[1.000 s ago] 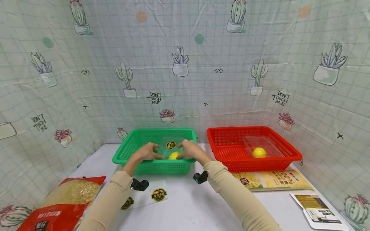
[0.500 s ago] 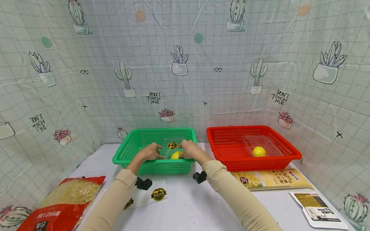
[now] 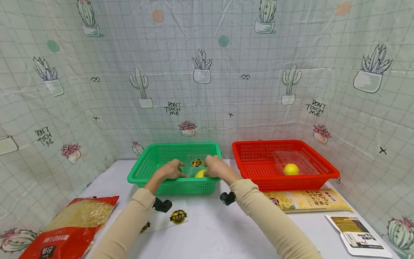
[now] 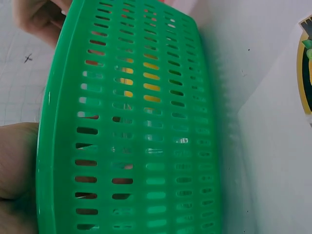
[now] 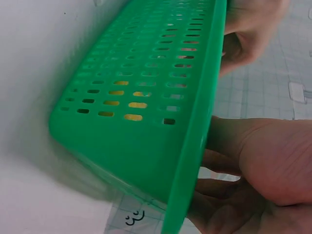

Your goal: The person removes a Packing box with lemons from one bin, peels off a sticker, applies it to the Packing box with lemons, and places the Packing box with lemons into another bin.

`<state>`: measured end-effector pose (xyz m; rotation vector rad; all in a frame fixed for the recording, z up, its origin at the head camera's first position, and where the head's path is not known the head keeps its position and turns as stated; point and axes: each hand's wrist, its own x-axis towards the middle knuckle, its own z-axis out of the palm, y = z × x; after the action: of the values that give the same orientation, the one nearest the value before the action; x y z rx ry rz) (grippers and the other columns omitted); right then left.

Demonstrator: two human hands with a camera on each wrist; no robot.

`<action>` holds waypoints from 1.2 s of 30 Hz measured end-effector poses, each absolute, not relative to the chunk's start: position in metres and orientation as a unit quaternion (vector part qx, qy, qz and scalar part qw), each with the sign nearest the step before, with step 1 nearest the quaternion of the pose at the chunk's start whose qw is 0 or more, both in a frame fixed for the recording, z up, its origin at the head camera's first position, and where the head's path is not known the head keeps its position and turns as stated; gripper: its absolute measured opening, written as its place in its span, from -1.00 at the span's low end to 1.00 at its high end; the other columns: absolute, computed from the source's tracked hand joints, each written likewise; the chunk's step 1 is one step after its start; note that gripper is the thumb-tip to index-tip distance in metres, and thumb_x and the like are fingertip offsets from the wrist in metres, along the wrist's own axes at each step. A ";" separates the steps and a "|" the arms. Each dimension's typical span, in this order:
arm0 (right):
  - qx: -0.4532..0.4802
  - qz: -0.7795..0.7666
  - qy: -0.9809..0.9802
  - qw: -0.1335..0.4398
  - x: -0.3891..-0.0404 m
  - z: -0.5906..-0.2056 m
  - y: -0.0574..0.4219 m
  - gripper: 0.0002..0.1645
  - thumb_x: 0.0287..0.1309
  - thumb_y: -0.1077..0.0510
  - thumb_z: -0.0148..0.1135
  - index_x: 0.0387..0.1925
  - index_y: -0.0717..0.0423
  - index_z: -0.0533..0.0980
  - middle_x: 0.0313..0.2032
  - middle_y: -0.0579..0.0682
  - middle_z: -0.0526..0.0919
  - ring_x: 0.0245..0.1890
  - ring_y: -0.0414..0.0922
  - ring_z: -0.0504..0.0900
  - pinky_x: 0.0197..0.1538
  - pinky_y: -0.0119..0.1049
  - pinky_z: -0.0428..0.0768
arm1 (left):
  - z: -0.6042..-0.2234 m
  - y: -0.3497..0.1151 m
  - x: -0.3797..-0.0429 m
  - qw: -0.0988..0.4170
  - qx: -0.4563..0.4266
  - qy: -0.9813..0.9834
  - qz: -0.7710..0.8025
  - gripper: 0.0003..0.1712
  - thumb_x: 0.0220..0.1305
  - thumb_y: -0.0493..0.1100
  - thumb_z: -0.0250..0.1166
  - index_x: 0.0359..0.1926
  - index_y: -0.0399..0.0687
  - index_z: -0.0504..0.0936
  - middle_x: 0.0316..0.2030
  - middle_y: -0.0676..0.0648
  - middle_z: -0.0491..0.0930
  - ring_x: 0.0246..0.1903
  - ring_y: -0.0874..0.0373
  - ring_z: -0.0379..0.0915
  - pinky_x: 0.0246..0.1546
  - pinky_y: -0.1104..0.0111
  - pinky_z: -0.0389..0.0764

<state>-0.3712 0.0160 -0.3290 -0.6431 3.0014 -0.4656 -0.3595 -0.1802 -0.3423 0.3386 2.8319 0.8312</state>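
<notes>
My left hand and right hand are flanking a box inside the green basket's near edge, grip unclear; yellow packet reading "100%".

The person's sleeved left arm and sleeved right arm stretch forward and converge, the left grip and right grip facing each other slightly apart, their fingers curved inward.

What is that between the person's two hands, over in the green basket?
Between the left hand and the right hand, the head view shows a clear container with a dark label, and a yellow item, partly hidden.
</notes>
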 end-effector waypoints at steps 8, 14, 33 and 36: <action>-0.224 -0.190 0.956 0.023 -0.364 -0.314 0.031 -0.56 0.20 0.12 0.35 0.08 0.22 0.61 0.05 0.10 0.70 0.11 0.03 0.62 0.11 -0.12 0.62 | -0.342 -0.176 -0.361 0.085 0.111 0.954 0.265 -0.26 0.32 -0.14 0.31 0.39 -0.37 0.27 0.29 -0.43 0.38 0.30 -0.29 0.31 0.24 -0.04 0.45; -0.258 -0.214 0.942 -0.018 -0.356 -0.302 0.062 -0.65 0.22 0.07 0.32 -0.02 0.19 0.67 -0.10 0.06 0.77 -0.08 -0.03 0.70 -0.05 -0.21 0.68 | -0.341 -0.173 -0.358 0.073 0.107 0.956 0.264 -0.27 0.34 0.00 0.28 0.36 -0.37 0.33 0.35 -0.35 0.34 0.36 -0.28 0.22 0.28 -0.06 0.40; -0.210 -0.253 0.942 -0.066 -0.336 -0.315 0.194 -0.65 0.24 0.02 0.31 -0.05 0.14 0.68 -0.08 0.13 0.74 -0.12 0.03 0.69 -0.10 -0.08 0.69 | -0.342 -0.118 -0.332 -0.093 0.256 0.897 0.348 -0.59 0.36 -0.09 0.25 0.13 -0.23 0.60 0.14 -0.26 0.56 0.17 -0.21 0.45 0.12 -0.02 0.54; -0.196 -0.256 0.944 -0.070 -0.334 -0.319 0.212 -0.65 0.24 0.00 0.30 -0.06 0.12 0.68 -0.08 0.13 0.74 -0.16 0.00 0.68 -0.11 -0.09 0.69 | -0.345 -0.098 -0.329 -0.098 0.298 0.874 0.371 -0.64 0.35 -0.11 0.26 0.06 -0.23 0.64 0.06 -0.25 0.58 0.10 -0.20 0.49 0.06 0.00 0.59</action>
<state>-0.3345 0.2117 -0.3189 -0.6463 3.1048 -0.8417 -0.3286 -0.0978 -0.3448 0.9989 2.9325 1.2446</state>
